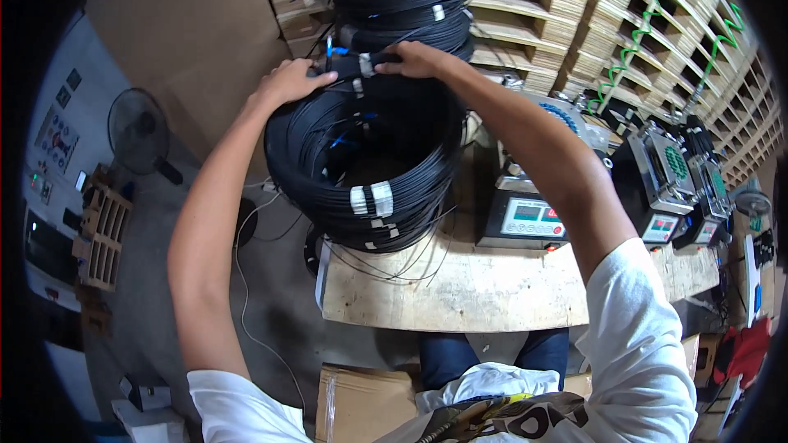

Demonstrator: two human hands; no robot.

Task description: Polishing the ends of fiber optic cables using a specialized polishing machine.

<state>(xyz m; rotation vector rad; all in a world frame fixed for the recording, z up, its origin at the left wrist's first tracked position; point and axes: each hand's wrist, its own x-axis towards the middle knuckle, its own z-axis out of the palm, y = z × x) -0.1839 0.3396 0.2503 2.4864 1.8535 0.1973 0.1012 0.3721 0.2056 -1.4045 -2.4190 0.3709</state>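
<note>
A big coil [365,168] of thin black cable sits on the far left part of a wooden table [460,287]. It is really a stack of coils, one on top of another, and white tape bands [371,198] hold the loops together. A few small blue bits [338,141] show inside the ring. Loose black strands [394,267] hang out at the bottom and lie on the wood. Behind it stands a second pile [402,0] of the same black coils, with white tape too.

A brown box [361,402] is below the table edge — its top is shut, so what is in it cannot be seen.

On the table to the right is a grey machine [525,213] with a small screen, and more machines [669,189] stand in a row past it. Stacked wooden pallets [574,8] fill the back. A big sheet of cardboard [189,33] leans on the left, near a black fan [138,131]. The floor [271,312] is grey, with a thin wire across it.

Both hands are on the far rim of the top coil. The left hand [289,82] lies curled over the cable, fingers bent down on it. The right hand [417,59] pinches the cable right at a white band — fingers closed on it.
</note>
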